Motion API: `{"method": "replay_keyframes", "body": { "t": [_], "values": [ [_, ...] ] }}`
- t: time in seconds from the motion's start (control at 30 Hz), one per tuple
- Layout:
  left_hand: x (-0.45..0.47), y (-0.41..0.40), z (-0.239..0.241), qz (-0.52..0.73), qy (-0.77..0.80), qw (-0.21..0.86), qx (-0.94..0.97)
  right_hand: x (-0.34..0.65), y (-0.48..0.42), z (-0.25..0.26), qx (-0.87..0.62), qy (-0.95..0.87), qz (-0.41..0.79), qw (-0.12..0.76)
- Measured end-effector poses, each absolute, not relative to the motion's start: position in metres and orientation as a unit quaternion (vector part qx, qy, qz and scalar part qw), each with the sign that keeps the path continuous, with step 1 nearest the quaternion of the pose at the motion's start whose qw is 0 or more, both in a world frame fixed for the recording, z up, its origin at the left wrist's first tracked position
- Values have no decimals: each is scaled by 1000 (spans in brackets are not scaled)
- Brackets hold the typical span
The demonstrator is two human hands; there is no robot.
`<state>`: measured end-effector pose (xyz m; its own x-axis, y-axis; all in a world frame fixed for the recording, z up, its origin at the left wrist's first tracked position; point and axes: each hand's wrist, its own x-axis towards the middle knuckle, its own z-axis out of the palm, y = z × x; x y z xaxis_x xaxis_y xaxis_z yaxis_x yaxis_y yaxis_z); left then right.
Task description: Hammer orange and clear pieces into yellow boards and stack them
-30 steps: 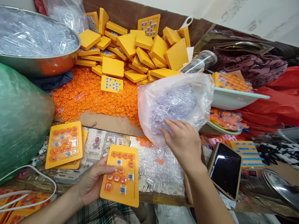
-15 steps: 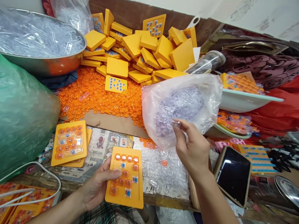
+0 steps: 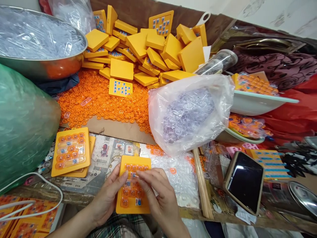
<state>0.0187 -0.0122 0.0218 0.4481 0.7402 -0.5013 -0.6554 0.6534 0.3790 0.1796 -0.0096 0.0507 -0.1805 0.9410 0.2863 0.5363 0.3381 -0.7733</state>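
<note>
My left hand (image 3: 107,197) grips a yellow plastic board (image 3: 133,185) by its left edge, near the table's front. The board carries orange buttons and small blue-and-white tiles. My right hand (image 3: 158,195) lies over the board's right half, its fingers pinched together on the upper rows; whatever they press there is too small to make out. Just right of the board lie loose clear plastic pieces (image 3: 178,175). Behind them a clear bag (image 3: 190,112) full of the same clear pieces slumps open.
A stack of filled yellow boards (image 3: 71,152) sits at left, beside a green bag (image 3: 24,122). Loose orange buttons (image 3: 99,102) and a heap of yellow boards (image 3: 148,49) fill the back. A metal bowl (image 3: 44,66), a phone (image 3: 244,180), a white dish (image 3: 257,104) and a white cable (image 3: 32,198) lie around.
My right hand has come down from the clear bag onto the yellow board, fingers now pinched on its upper rows. The left hand still holds the board.
</note>
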Motion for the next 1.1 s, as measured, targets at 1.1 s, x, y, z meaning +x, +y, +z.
{"method": "replay_keyframes", "body": {
  "t": [1.1],
  "values": [
    [30, -26, 18, 475, 436, 753, 132, 183, -46, 25, -605, -581, 348, 417]
  ]
}}
